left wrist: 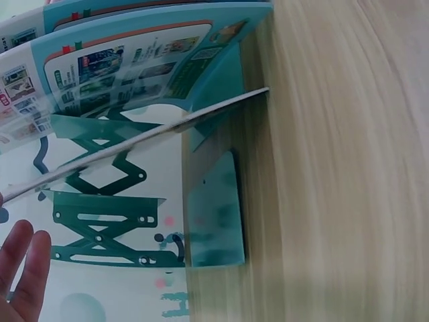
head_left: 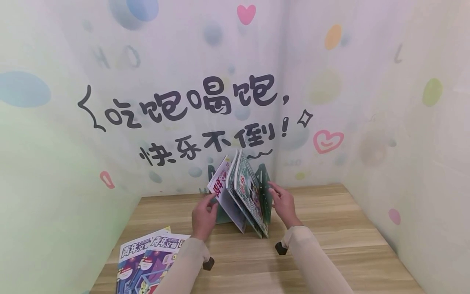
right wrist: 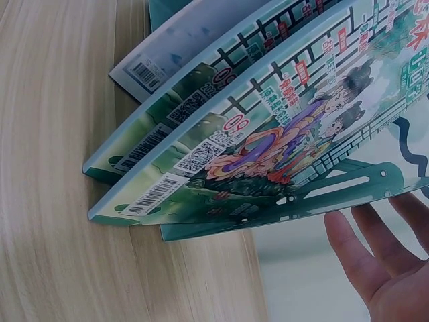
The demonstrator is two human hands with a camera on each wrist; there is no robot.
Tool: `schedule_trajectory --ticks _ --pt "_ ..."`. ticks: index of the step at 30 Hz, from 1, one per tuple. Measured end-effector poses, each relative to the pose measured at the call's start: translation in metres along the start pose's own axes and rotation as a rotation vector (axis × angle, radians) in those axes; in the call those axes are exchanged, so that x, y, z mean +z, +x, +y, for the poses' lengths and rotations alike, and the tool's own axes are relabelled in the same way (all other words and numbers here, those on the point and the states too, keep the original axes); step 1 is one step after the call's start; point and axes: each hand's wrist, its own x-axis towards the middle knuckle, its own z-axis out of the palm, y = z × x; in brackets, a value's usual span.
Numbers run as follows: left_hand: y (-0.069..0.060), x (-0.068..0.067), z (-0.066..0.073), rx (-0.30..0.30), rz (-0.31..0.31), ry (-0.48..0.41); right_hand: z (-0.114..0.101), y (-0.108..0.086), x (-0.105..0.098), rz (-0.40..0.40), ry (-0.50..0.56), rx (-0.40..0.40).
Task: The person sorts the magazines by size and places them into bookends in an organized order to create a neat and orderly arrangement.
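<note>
A green expandable metal bookend [left wrist: 100, 231] with a crossed lattice stands at the table's back. Between its sides several magazines lean at a slant, including a green illustrated magazine [right wrist: 268, 134] and, leftmost, a white-covered magazine [head_left: 231, 210] with red lettering. At the white magazine's left edge, my left hand [head_left: 203, 216] touches it with a fingertip; two other fingers extend loosely below it in the left wrist view. My right hand [head_left: 284, 204] has its extended fingers against the outer face of the bookend's right end plate [head_left: 266, 192]. Both thumbs are mostly hidden in the wrist views.
Two purple-and-white magazines [head_left: 147, 261] lie overlapping on the wooden table [head_left: 330, 245] at the front left. Directly behind the bookend is a printed fabric wall [head_left: 176, 175], with more fabric on both sides.
</note>
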Motion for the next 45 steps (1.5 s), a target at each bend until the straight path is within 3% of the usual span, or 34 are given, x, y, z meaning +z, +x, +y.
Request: schedule_trajectory --ticks 7,23,34,41,45 --pt "-0.005 -0.004 -0.005 -0.027 -0.025 -0.016 0.002 0.001 -0.001 -0.001 -0.008 -0.013" --pt "-0.015 -0.015 -0.026 -0.092 0.033 -0.015 0.000 0.000 0.000 0.005 -0.028 -0.001" --pt "-0.023 -0.025 -0.041 -0.231 0.025 0.037 0.001 0.000 0.000 -0.004 -0.016 -0.005" --pt "-0.029 -0.027 -0.052 -0.347 -0.071 0.029 0.000 0.000 -0.001 -0.004 -0.009 -0.005" --pt "-0.033 -0.031 -0.056 -0.379 -0.098 0.050 0.000 0.000 -0.001 -0.006 -0.011 -0.005"
